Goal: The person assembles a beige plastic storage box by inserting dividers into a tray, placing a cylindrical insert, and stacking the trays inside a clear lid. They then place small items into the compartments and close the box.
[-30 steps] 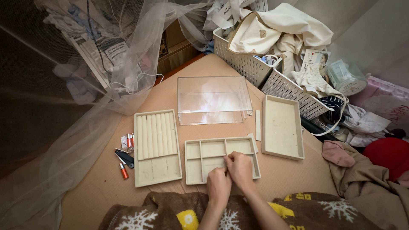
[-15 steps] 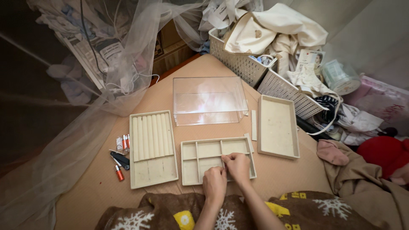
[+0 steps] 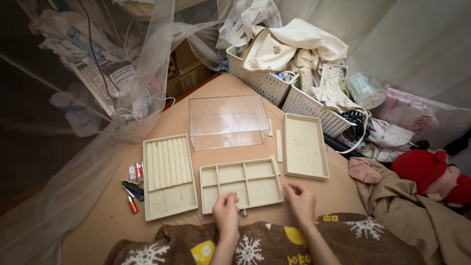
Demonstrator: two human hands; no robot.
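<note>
Head view: both hands have pulled back off the divided tray (image 3: pixel 241 182), lower centre, to its near edge. Left hand (image 3: pixel 225 212) is loosely curled, fingertips pinched at something too small to identify, just beside a small silvery item (image 3: pixel 244 213) on the tan surface (image 3: pixel 171 118). Right hand (image 3: pixel 300 201) is open, fingers bent, resting on the surface at the tray's lower-right corner. Tray dividers look seated; its compartments show nothing inside.

Largest to smallest:
- clear plastic box (image 3: pixel 223 120), centre
- white perforated baskets (image 3: pixel 274 86), upper centre-right
- ring-roll tray (image 3: pixel 168 174), lower left
- plain tray (image 3: pixel 304 145), right of centre
- printed card with a photo (image 3: pixel 333 73), upper right
- small red-orange tubes (image 3: pixel 132 203), far left
</note>
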